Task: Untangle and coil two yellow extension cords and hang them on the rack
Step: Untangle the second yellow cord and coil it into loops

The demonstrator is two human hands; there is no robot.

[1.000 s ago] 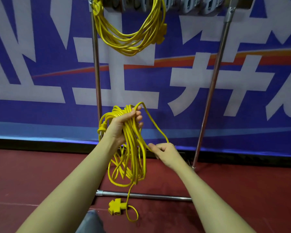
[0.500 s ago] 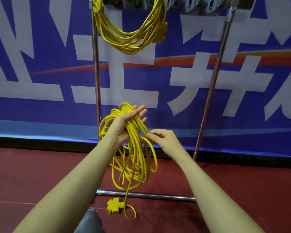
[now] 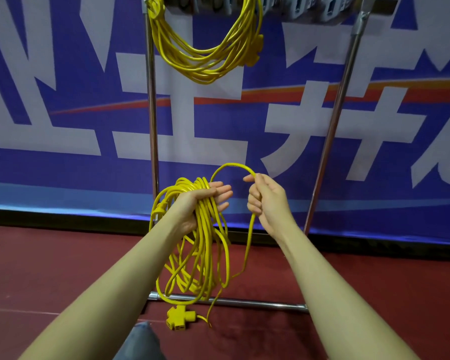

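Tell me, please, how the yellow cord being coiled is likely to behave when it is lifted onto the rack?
The cord looks floppy: its loops sag unevenly below the left hand. They would probably shift or slip loose, since that hand's fingers lie fairly straight. The socket block on the floor will likely dangle and swing. The right hand grips only one strand.

Open gap between rack's two uprights (image 3: pixel 151 113), hung cord coil (image 3: pixel 205 48) crowding top-left, bottom crossbar (image 3: pixel 257 303) below.

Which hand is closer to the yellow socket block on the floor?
Left. The left hand is almost straight above the socket block; the right hand is above and off to its right.
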